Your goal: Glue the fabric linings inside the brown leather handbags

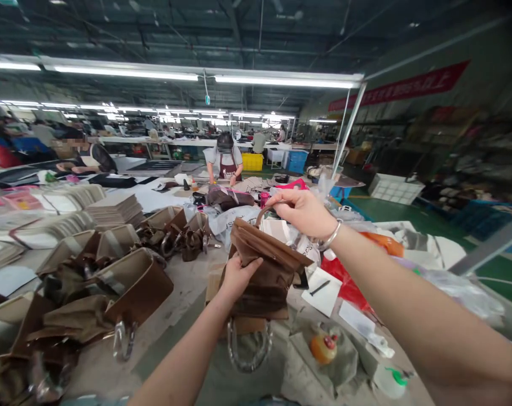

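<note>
A brown, partly assembled handbag [264, 290] is held up over the table in front of me. My left hand [239, 276] grips its soft brown material near the top edge, thumb on the outside. My right hand [300, 211], with a bracelet at the wrist, pinches a narrow brown strap [262, 215] that curves up from the bag's far edge. Below the bag hangs or lies a handle wrapped in clear plastic [250, 361]. To the left stand several similar brown bag bodies [144, 287] with soft brown linings and wrapped handles.
Stacks of pale panels [114, 210] lie at back left. On the right are an orange container [322, 348], a white bottle with a green top [390, 380], white paper [323, 293] and red plastic [349, 285]. A co-worker [224, 158] stands across the table; another sits farther left.
</note>
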Tool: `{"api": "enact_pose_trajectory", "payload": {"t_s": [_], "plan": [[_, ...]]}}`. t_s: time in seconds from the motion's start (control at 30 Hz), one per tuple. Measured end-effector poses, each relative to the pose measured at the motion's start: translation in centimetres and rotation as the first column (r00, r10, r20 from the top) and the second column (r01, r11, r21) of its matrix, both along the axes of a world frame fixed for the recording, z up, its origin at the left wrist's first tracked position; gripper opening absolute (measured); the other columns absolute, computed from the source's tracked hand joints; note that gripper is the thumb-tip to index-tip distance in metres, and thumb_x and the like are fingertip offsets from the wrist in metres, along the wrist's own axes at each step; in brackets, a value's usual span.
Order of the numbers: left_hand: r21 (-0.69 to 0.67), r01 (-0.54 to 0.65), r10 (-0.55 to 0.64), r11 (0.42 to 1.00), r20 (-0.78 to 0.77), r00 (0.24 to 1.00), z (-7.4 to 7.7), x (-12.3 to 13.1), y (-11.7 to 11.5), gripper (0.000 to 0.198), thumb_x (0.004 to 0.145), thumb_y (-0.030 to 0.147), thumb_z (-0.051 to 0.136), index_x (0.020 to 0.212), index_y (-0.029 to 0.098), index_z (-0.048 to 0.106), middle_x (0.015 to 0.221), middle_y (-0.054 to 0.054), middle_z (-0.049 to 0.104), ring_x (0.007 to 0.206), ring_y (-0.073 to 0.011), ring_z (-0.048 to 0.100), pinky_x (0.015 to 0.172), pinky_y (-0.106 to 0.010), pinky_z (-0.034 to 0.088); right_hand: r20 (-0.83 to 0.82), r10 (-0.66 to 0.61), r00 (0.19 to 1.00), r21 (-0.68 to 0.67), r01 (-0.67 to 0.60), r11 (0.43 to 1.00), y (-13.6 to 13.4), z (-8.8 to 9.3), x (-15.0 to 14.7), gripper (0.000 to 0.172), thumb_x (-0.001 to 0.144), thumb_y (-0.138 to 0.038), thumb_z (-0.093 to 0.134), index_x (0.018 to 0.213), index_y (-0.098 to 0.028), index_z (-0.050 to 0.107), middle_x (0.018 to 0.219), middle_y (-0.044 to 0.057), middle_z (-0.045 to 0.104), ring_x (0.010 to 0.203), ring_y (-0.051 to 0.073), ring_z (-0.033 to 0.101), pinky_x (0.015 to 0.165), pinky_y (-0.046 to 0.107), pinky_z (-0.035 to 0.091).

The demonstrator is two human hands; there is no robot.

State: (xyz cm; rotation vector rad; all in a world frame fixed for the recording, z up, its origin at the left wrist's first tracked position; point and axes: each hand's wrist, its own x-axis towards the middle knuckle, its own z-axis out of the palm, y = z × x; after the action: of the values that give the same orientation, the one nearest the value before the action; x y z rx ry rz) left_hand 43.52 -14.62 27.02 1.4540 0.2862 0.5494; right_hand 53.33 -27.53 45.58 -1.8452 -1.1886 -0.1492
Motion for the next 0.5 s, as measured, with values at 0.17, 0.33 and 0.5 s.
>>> {"api": "enact_pose_trajectory", "payload": {"t_s": [0.17,0.33,0.5], "plan": [[0.288,-0.267,0.228,0.92,0.164,0.96,-2.3,2.8,6.6,0.027,0.065,0.033,0.076,0.083,0.014,0.071,0.132,-0.013,0.043,0.124,-0.0301,0.043,0.108,-0.046,0.031,0.16,0.054,0.986,-0.088,-0.04,0.995,4.8,-2.7,2.4,0.027,0.075,-0.019,0.051,0.091,-0.014,0.072,0.068,-0.001,0.065,0.054,0.008,0.047,0.056,0.021,0.038],[0.165,-0.183,0.163,0.969,0.127,0.978,-5.3,3.5,9.3,0.035,0.065,0.032,0.077,0.095,0.015,0.069,0.122,-0.011,0.057,0.115,-0.0269,0.054,0.102,-0.042,0.041,0.132,0.107,0.986,-0.136,-0.089,0.987,7.1,-6.7,3.0,0.025,0.08,-0.023,0.053,0.096,-0.015,0.071,0.085,0.002,0.071,0.066,0.011,0.058,0.067,0.023,0.045],[-0.011,-0.126,0.126,0.992,0.025,0.992,-7.1,4.4,9.7,0.024,0.07,0.033,0.074,0.087,0.016,0.07,0.092,-0.008,0.072,0.097,-0.0264,0.064,0.096,-0.042,0.046,0.024,-0.066,0.998,-0.03,0.066,0.997,6.7,-10.7,3.7,0.047,0.084,-0.04,0.062,0.124,-0.015,0.059,0.098,0.007,0.068,0.081,0.017,0.062,0.081,0.031,0.049]]}}
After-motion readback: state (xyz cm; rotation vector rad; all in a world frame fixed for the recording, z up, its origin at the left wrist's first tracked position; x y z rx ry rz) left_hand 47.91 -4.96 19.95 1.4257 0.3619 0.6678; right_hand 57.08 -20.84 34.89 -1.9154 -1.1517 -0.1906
